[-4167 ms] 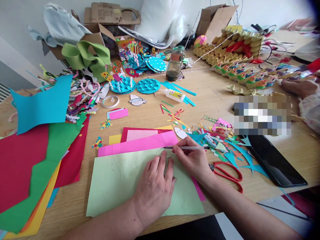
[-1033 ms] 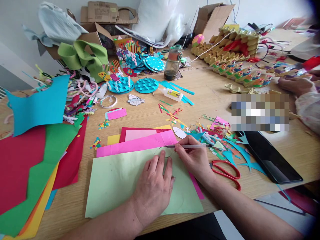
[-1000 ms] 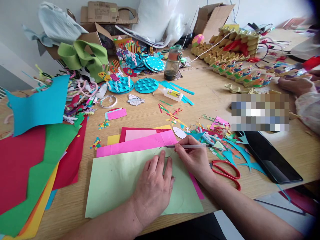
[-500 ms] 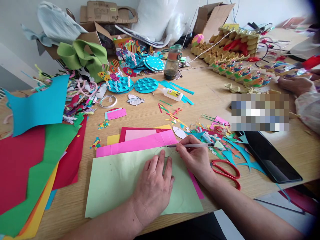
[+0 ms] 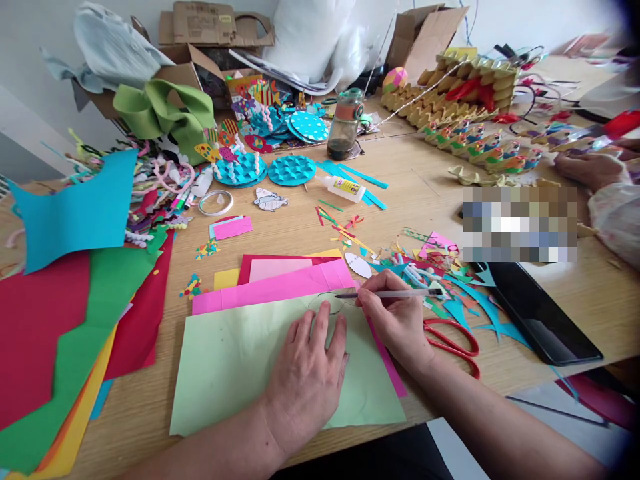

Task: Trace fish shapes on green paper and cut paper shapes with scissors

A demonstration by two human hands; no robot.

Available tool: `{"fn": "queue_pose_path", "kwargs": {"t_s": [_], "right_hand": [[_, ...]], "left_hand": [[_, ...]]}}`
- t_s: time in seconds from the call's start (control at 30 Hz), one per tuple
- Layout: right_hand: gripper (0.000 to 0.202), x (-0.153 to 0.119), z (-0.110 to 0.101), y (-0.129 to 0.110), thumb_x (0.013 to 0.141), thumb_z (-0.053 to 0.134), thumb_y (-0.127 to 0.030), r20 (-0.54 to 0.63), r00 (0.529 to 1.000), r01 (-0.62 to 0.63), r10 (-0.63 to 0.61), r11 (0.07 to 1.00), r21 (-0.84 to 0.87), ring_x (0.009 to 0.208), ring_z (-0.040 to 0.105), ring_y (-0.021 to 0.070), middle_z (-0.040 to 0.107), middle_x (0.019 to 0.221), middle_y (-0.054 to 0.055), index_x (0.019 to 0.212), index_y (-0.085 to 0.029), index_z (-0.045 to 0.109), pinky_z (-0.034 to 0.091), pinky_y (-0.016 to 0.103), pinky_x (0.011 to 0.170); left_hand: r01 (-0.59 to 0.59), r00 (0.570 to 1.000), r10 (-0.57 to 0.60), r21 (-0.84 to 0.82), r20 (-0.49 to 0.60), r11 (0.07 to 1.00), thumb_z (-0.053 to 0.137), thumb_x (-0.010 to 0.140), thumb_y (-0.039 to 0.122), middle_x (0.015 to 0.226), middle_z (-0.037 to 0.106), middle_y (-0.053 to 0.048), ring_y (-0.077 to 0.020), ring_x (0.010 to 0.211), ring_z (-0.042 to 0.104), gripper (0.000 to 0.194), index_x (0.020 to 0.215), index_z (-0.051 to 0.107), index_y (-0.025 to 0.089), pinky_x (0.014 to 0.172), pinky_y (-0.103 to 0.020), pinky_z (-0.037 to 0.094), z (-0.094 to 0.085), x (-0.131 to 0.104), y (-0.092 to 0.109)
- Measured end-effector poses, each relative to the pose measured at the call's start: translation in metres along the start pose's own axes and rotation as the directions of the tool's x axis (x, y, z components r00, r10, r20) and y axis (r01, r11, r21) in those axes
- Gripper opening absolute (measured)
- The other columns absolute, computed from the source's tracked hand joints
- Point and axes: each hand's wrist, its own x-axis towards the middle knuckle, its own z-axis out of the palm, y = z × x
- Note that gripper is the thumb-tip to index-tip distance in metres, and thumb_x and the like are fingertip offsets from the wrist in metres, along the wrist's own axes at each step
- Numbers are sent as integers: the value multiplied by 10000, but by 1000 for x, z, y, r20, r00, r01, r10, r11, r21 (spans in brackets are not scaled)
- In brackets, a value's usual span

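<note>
Head view showed the left hand (image 5: 311,367) spread flat on the pale-green paper (image 5: 225,367) atop a pink sheet (image 5: 275,285), seemingly steadying it while the right hand (image 5: 393,323) pinched a pen (image 5: 403,293) at the drawn outline (image 5: 341,307).

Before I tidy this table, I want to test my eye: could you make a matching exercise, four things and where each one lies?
1. slim grey pen
2. red-handled scissors
3. white plastic glue bottle
4. pale green paper sheet

A. next to blue paper strips
B. under the left hand
C. in the right hand
D. beside the right wrist

Pairs: 1-C, 2-D, 3-A, 4-B
</note>
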Motion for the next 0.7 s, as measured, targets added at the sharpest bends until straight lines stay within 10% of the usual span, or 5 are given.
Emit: {"fn": "queue_pose_path", "kwargs": {"t_s": [0.7], "right_hand": [[132,1,2,3,734,546,-152,231,972,-18,34,997,-72,518,461,124,513,561,-18,621,-199,495,333,251,469]], "left_hand": [[-89,994,86,40,68,995,522,855,191,896,557,-115,-247,866,514,353,1176,574,52,768,-387,464,-7,1,0]]}}
